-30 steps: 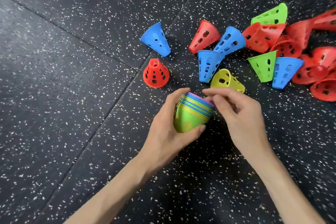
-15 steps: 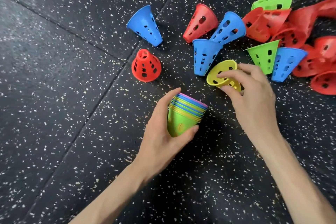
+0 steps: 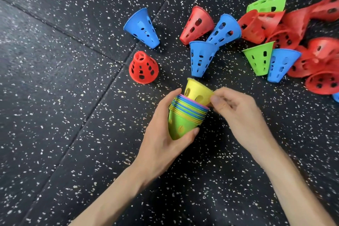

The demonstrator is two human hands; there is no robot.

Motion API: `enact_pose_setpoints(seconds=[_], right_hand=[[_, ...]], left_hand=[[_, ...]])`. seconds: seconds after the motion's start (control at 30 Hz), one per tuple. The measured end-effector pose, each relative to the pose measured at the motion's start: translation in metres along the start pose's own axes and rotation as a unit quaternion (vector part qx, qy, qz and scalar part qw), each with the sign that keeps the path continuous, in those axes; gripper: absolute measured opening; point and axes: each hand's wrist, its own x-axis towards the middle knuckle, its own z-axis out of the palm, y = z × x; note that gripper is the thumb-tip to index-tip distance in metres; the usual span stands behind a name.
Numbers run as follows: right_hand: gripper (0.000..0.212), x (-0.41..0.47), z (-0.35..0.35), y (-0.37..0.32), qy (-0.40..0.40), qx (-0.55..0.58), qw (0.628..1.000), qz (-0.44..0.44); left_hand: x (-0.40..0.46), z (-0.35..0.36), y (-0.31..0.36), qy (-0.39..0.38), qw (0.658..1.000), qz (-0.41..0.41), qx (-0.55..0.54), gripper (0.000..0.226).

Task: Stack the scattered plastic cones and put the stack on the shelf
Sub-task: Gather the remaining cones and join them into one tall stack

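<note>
A: From the head view, why is the stack (image 3: 186, 113) held on a slant like that?

B: I judge it is to offer its open mouth to the other hand. The left hand (image 3: 165, 134) wraps thumb and fingers round the green outer cone, narrow end toward the person, its grip closed on the stack just above the floor (image 3: 55, 115).

A: And the right hand (image 3: 236, 113)?

B: Its fingertips pinch the wall of a yellow cone (image 3: 197, 91), whose narrow end already sits inside the stack's mouth; most of it still stands proud, so it looks only half seated.

A: What does the stack hold?

B: Nested cones, shown only as rims of green, yellow, blue and pink; I cannot count them.

A: The rest?

B: Loose on the floor beyond the hands: an upright red cone (image 3: 143, 68), blue ones on their sides, and a red heap (image 3: 311, 60) toward the floor's far right. No shelf is visible.
</note>
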Motion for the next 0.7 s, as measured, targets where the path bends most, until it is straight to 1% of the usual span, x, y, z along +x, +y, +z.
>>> enact_pose_setpoints(seconds=[0.1, 0.17, 0.23, 0.33, 0.37, 0.43, 0.57, 0.63, 0.7], right_hand=[[0.029, -0.005, 0.007, 0.0, -0.059, -0.056, 0.997, 0.004], [0.032, -0.008, 0.011, -0.002, -0.062, -0.059, 0.996, 0.012], [0.028, -0.013, 0.015, -0.007, -0.058, -0.041, 0.997, 0.008], [0.013, -0.019, 0.022, -0.009, -0.064, -0.005, 0.998, -0.006], [0.015, -0.022, 0.024, -0.009, -0.066, -0.002, 0.998, -0.011], [0.025, -0.027, 0.028, -0.01, -0.058, -0.016, 0.998, -0.029], [0.032, -0.036, 0.029, -0.019, -0.038, -0.018, 0.997, -0.062], [0.039, -0.042, 0.031, -0.023, -0.043, -0.048, 0.995, -0.072], [0.039, -0.047, 0.033, -0.025, -0.028, -0.078, 0.994, -0.072]], left_hand=[[-0.003, -0.002, 0.0, 0.006, 1.0, -0.004, -0.009, 0.084], [-0.005, -0.003, 0.0, 0.012, 1.0, -0.009, -0.009, 0.088], [-0.007, -0.005, 0.001, 0.017, 1.0, -0.017, -0.015, 0.093], [-0.01, -0.01, 0.003, 0.019, 1.0, -0.009, -0.011, 0.09], [-0.01, -0.011, 0.004, 0.02, 1.0, -0.006, -0.007, 0.088], [-0.012, -0.014, 0.005, 0.022, 1.0, 0.0, 0.002, 0.086], [-0.018, -0.02, 0.009, 0.014, 1.0, 0.016, 0.018, 0.086], [-0.021, -0.024, 0.009, 0.007, 0.999, 0.027, 0.024, 0.087], [-0.024, -0.029, 0.012, -0.001, 0.999, 0.033, 0.017, 0.087]])
